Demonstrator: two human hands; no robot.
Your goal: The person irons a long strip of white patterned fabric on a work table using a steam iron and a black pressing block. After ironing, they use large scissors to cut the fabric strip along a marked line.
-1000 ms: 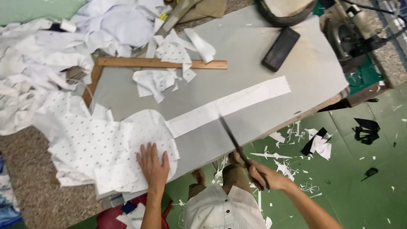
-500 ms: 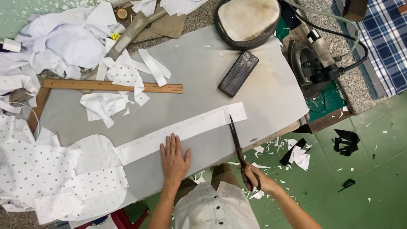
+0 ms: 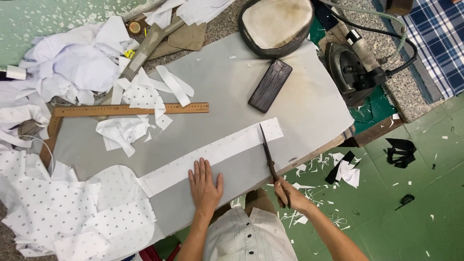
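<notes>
While my left hand [image 3: 206, 186] lay flat on the strip [image 3: 212, 153], right hand [image 3: 288, 194] gripped scissors [image 3: 267, 151]; cut barely begun.

scissors [image 3: 267, 151]: dark metal blades, dull and worn, no shine; held in the right hand [image 3: 289, 195]
white strip [image 3: 212, 155]: stiff matt cloth or interlining, smooth, finely dotted; the left hand [image 3: 205, 186] lies flat on its near edge
counter [image 3: 212, 79]: covered in grey matt felt-like cloth, smooth, slightly soiled near the far end
ruler [image 3: 130, 109]: bare wood, brownish, matt
dark block [image 3: 270, 85]: blackened wood, rough grain showing
dotted fabric [image 3: 53, 212]: thin white woven cloth, soft, crumpled
iron [image 3: 355, 67]: grey metal, scuffed, with a glossy black plastic handle
floor [image 3: 415, 227]: green, smooth, faint sheen, strewn with paper-like white scraps
</notes>
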